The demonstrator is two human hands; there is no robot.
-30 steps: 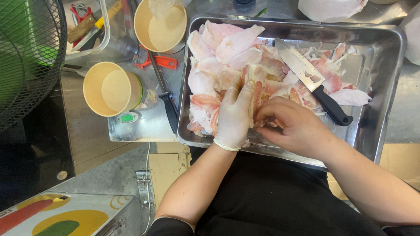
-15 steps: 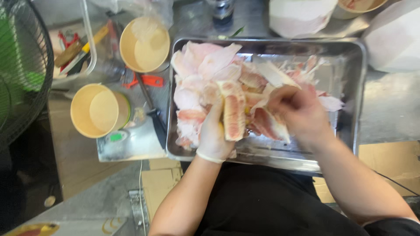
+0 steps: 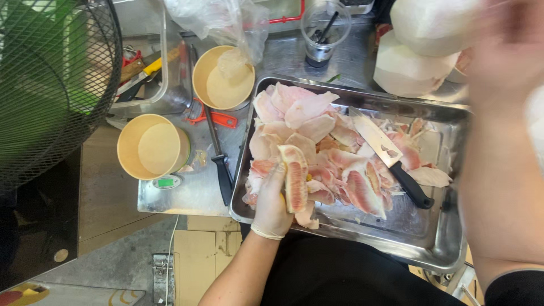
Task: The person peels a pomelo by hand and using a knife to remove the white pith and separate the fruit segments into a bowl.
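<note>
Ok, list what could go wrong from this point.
1. The knife lies loose on the pink peels in the tray, blade bare; a reach into the pile could meet it.
2. The left hand holds a peel piece at the tray's near edge; it might drop off.
3. The right hand is raised and blurred near the white coconuts and could bump them.

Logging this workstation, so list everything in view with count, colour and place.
metal tray: one, silver, centre-right
fruit pieces: many, pink-white, in tray
knife: one, black handle, on the pieces
paper bowls: two, tan, left of tray
fan: one, green with black grille, far left
peeled coconuts: at least two, white, top right
left hand: gloved white, holding fruit slice
right hand: blurred, raised top right
</note>
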